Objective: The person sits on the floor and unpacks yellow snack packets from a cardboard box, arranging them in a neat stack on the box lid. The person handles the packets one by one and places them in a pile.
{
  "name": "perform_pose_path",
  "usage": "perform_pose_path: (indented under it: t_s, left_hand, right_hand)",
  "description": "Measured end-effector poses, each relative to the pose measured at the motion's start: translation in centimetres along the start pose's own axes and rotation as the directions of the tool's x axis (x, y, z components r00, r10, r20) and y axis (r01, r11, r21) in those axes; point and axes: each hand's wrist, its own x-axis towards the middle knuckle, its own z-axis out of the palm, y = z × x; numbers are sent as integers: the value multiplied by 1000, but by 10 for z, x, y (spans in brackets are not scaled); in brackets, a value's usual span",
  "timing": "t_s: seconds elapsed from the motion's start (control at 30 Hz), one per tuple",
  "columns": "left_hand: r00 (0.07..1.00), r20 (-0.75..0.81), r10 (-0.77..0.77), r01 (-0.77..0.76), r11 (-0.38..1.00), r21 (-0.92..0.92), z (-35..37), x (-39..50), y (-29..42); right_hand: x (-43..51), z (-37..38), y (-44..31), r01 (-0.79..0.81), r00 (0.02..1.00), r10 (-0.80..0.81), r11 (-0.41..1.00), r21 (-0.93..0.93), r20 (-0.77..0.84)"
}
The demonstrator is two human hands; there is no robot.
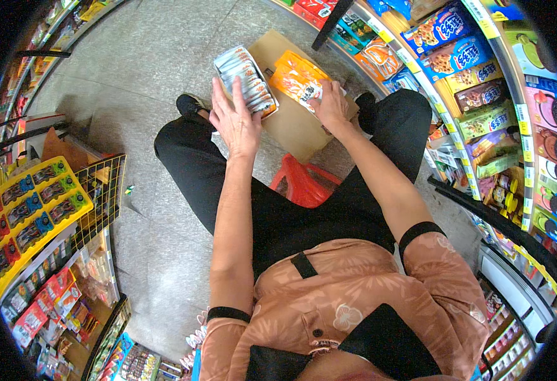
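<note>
Over the near left part of an open display box of snack packets [246,76] lies my left hand [234,116], its fingers spread across the packets and the box's edge. The packets stand in a row inside the box. My right hand [331,102] grips the near end of some orange and white snack packets [300,78], which are fanned over a brown cardboard box [290,126]. That cardboard box stands on the floor between my knees. A red plastic stool [304,183] shows partly beneath me.
Shelves with biscuit packs [454,57] curve along the right. On the left are a yellow tray of packaged goods [35,219], a wire rack [100,195] and hanging snack bags [45,305]. Grey floor tiles [164,62] lie ahead and to the left.
</note>
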Motion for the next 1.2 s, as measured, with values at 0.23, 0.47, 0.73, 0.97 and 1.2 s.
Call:
perform_pose_path:
  t_s: [0.23,0.47,0.73,0.97,1.2]
  left_hand:
    - [956,266,124,-170,973,158,-4,34,-9]
    - [964,241,109,-139,984,111,5,28,-6]
    - [964,234,130,-143,989,42,8,26,-10]
    - [957,227,180,-184,983,-7,9,26,-18]
    - [953,201,225,-225,974,-26,9,27,-27]
  right_hand:
    - [14,10,3,37,999,-34,993,-110,33]
    - [14,4,-2,-26,999,27,998,-53,22]
    - [5,-10,-10,-144,986,106,936,323,133]
    - [-7,-100,-35,78,990,-121,886,458,66]
    - [1,-152,-89,428,863,-488,844,322,132]
